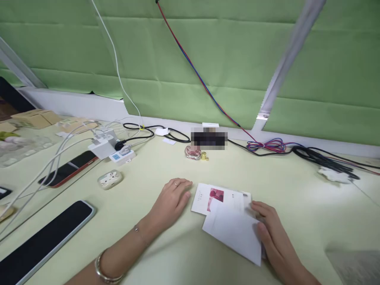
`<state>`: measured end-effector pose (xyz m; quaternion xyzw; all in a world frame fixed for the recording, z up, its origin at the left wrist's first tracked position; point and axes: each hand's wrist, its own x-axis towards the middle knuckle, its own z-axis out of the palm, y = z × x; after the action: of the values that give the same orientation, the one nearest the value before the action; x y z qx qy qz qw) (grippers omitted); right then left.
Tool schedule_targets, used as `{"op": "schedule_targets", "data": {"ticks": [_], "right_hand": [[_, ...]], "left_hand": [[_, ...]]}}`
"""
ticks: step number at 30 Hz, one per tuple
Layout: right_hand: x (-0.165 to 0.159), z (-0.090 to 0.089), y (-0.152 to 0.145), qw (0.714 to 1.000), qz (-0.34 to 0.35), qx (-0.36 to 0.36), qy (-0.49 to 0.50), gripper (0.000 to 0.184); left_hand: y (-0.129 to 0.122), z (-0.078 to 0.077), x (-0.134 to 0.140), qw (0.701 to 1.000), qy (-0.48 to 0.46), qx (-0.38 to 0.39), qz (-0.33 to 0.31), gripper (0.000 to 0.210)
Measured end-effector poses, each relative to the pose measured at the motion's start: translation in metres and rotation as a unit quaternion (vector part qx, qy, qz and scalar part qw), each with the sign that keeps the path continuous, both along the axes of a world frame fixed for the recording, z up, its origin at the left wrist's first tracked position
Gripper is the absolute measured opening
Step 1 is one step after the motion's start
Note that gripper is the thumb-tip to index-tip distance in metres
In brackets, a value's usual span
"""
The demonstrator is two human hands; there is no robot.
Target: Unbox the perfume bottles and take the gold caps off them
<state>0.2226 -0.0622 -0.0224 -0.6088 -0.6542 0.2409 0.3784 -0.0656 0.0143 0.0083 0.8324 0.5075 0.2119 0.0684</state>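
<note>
A small pile of white cards (228,200), one with a pink-red floral picture, lies on the table between my hands. Across its near side rests a plain white sheet or envelope (233,231), turned at an angle. My right hand (274,233) is at the right side of the papers, its thumb on the edge of the plain white piece and its fingers against the pile's far right edge. My left hand (170,200) lies palm down on the table, fingers stretched out, just left of the pile and apart from it. It wears a ring, with a bracelet and bangle on the arm.
Left are a large dark phone (50,241), a red-edged phone (71,168), an earbud case (110,179) and white chargers on a power strip (122,155). Black cables (320,162) run along the green-covered wall. A pink-clear coil (192,152) and small gold pieces (204,156) sit ahead.
</note>
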Motion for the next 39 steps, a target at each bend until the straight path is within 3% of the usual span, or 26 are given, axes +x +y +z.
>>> {"op": "schedule_targets", "data": {"ticks": [6, 23, 31, 35, 39], "right_hand": [[0.005, 0.000, 0.008, 0.997, -0.055, -0.051, 0.003, 0.039], [0.003, 0.004, 0.011, 0.994, -0.010, 0.017, -0.109, 0.039], [0.004, 0.005, 0.011, 0.997, -0.004, 0.025, -0.075, 0.042], [0.007, 0.002, 0.016, 0.999, -0.041, -0.009, 0.033, 0.041], [0.008, -0.001, 0.027, 0.990, -0.091, -0.011, 0.112, 0.039]], "left_hand": [[-0.001, 0.001, 0.002, 0.997, 0.014, 0.027, -0.070, 0.031], [0.006, -0.003, 0.007, 0.997, 0.044, 0.019, -0.068, 0.035], [-0.001, -0.001, 0.010, 0.994, 0.035, 0.052, -0.090, 0.036], [-0.012, 0.006, 0.020, 0.991, 0.034, 0.061, -0.115, 0.039], [-0.015, 0.005, 0.030, 0.990, 0.037, 0.009, -0.135, 0.048]]}}
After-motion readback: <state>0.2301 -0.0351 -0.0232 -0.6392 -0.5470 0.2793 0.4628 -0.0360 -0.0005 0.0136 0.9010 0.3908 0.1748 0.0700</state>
